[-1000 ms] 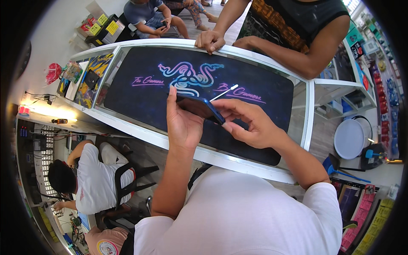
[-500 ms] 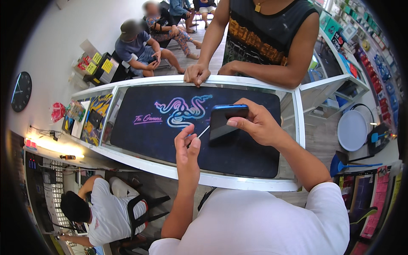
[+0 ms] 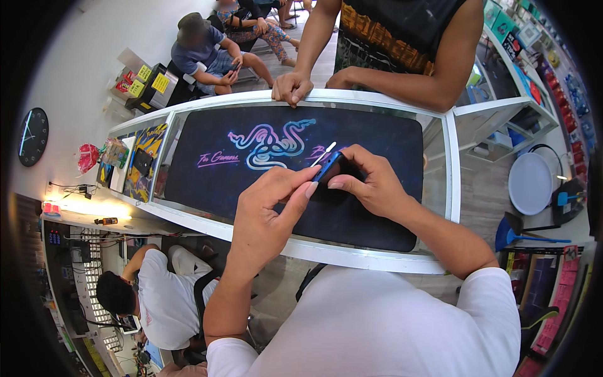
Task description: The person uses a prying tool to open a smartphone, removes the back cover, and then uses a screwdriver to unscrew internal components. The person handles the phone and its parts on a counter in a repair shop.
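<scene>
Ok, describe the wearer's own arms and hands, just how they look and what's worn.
Both forearms are bare from the elbow down. A white short-sleeved shirt covers the shoulders, its sleeves ending above the elbows. The left hand and right hand wear no gloves. No watch, ring or wristband shows on either. Fingernails look short and unpainted.

A glossy blue phone point(image 3: 328, 165) and a white cotton-tipped swab point(image 3: 324, 152) sit over a matt dark cloth mat point(image 3: 207, 182) on the glass-topped, white-framed counter point(image 3: 450, 157).
</scene>
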{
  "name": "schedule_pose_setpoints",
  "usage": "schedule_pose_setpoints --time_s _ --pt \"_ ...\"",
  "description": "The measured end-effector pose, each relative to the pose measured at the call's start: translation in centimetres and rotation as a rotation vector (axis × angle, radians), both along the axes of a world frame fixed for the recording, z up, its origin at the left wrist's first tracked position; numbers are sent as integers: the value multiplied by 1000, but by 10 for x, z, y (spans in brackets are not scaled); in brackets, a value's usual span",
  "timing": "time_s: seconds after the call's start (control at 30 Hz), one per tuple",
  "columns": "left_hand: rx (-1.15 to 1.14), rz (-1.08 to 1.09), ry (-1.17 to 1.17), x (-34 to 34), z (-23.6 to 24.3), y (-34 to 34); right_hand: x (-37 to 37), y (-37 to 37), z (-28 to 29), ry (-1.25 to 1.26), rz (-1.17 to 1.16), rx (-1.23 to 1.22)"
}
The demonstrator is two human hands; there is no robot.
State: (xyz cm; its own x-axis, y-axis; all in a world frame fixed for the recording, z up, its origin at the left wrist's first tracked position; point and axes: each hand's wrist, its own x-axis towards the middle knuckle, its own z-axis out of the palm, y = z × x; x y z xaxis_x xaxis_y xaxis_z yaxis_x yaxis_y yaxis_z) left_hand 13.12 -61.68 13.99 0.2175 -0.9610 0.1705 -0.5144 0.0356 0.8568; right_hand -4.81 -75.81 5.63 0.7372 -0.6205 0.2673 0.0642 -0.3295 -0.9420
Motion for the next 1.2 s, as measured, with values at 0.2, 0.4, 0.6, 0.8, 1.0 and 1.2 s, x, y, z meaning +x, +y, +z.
schedule_pose_setpoints --time_s 0.2,0.4,0.6,0.8,1.0,1.2 --pt "84 27 391 1 -2 3 7 -10 -4 -37 35 -124" --pt "100 -30 331 8 -14 2 3 -8 0 34 129 -275" --pt "134 -82 333 7 -13 4 3 -9 -1 8 139 -387" --pt "185 -80 291 1 -13 5 5 -10 -8 -89 82 -487" --pt "141 -88 214 1 -20 6 6 -9 -8 -109 45 -592" --pt "202 -39 380 8 -33 1 5 -3 -5 -11 43 -633"
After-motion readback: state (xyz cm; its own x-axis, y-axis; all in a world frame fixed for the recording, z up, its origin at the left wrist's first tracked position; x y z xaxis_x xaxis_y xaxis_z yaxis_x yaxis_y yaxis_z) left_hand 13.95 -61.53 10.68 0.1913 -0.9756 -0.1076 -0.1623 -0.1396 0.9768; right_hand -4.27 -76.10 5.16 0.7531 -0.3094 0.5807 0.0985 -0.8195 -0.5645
